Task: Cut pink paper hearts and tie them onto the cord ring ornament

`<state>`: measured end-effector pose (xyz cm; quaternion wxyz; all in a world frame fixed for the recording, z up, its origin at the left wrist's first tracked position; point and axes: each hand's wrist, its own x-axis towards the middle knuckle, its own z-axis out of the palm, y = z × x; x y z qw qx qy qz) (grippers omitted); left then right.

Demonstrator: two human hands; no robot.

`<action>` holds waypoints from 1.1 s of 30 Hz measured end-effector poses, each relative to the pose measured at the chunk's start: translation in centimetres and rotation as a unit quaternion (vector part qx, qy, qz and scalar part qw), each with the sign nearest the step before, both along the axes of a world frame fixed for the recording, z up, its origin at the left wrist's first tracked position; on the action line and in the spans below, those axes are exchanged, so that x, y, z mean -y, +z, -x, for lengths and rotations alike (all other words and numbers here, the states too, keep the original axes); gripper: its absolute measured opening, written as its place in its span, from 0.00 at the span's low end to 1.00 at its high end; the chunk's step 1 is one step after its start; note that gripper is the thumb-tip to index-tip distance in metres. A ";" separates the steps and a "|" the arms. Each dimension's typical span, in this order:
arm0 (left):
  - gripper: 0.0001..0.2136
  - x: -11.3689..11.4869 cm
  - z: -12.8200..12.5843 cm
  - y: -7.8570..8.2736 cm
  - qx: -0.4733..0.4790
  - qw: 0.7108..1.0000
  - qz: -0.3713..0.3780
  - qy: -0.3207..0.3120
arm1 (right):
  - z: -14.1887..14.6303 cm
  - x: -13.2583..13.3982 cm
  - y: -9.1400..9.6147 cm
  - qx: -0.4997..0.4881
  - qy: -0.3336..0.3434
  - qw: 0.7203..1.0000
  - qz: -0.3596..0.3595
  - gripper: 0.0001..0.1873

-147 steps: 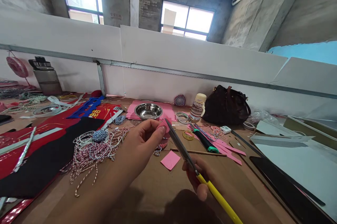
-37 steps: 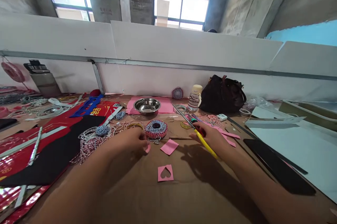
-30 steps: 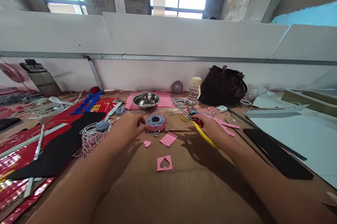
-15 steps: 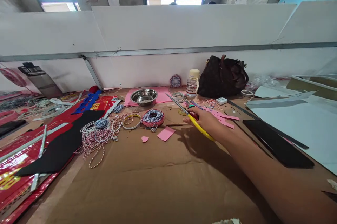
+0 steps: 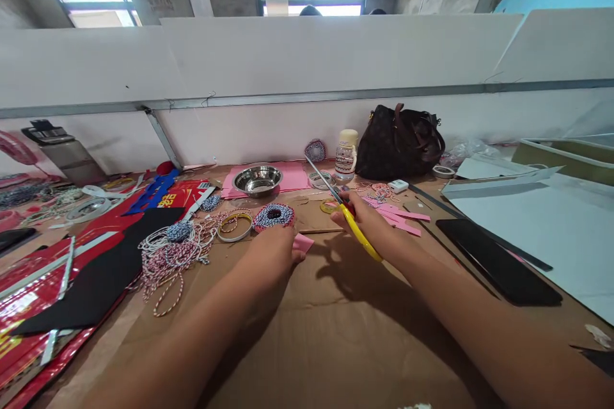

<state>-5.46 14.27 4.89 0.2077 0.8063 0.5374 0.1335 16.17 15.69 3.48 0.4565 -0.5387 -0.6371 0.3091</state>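
My left hand (image 5: 277, 248) lies palm down on the brown cardboard tabletop (image 5: 336, 332), fingers curled down onto a small pink paper square (image 5: 304, 242) that peeks out past the fingertips. A round woven twine disc (image 5: 273, 215) sits just beyond this hand. My right hand (image 5: 368, 223) grips yellow-handled scissors (image 5: 355, 233). Their closed blades point up and to the left, toward the back wall. Pink paper strips (image 5: 400, 222) lie right of that hand.
A steel bowl (image 5: 258, 179) rests on a pink sheet at the back, with a small bottle (image 5: 346, 153) and a dark handbag (image 5: 400, 140) to its right. Loose twine (image 5: 167, 252) and red and black sheets (image 5: 71, 281) fill the left. White boards (image 5: 551, 223) and a black strip (image 5: 499, 262) lie at right.
My left hand went out of view half a second ago and has come back onto the pink square. The heart-cutout scrap is gone from view. The right hand keeps the scissors.
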 end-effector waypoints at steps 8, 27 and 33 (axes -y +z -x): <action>0.06 -1.2 1.2 0.0 0.116 0.992 0.043 0.016 | 0.6 0.3 -0.4 -0.035 0.029 0.999 0.005 0.16; 0.16 2.2 0.5 1.7 0.440 0.889 0.127 -0.020 | 4.0 5.6 0.0 -0.200 0.120 0.972 -0.025 0.16; 0.11 2.0 0.5 1.0 0.451 0.883 0.119 -0.049 | 3.4 5.9 0.9 -0.129 0.103 0.985 -0.053 0.16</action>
